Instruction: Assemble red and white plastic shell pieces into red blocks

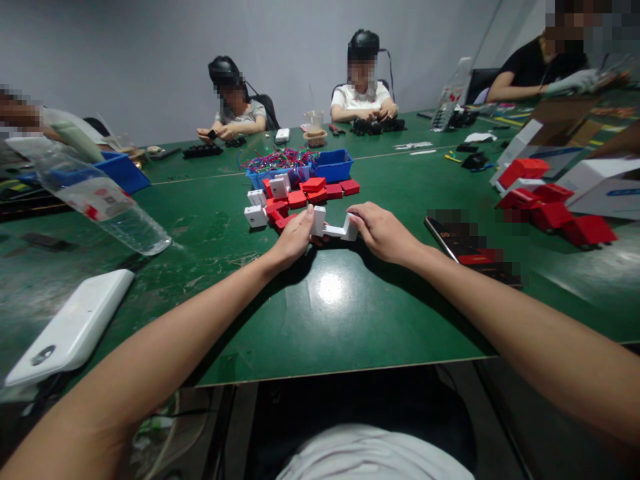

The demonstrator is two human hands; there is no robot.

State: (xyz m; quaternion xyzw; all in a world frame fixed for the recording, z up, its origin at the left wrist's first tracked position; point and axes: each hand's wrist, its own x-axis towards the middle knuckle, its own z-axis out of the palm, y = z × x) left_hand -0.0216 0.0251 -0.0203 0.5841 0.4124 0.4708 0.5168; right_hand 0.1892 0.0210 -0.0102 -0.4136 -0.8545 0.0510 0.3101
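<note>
Between my two hands is a white U-shaped plastic piece [336, 231], held just above the green table. My left hand [296, 235] grips its left upright with the thumb on top. My right hand [379, 230] pinches its right upright; the fingers underneath are partly hidden. Just beyond my left hand lies a pile of red plastic boxes [297, 199]. Several white plastic boxes [257, 216] stand at the left side of that pile.
Blue bins [334, 167], one with coloured wires [280, 161], stand behind the pile. A water bottle [107, 203] and a white power bank [75, 327] are left. Right are a phone [467, 253], red boxes [550, 203] and cartons [605, 187]. Co-workers [364, 93] sit across.
</note>
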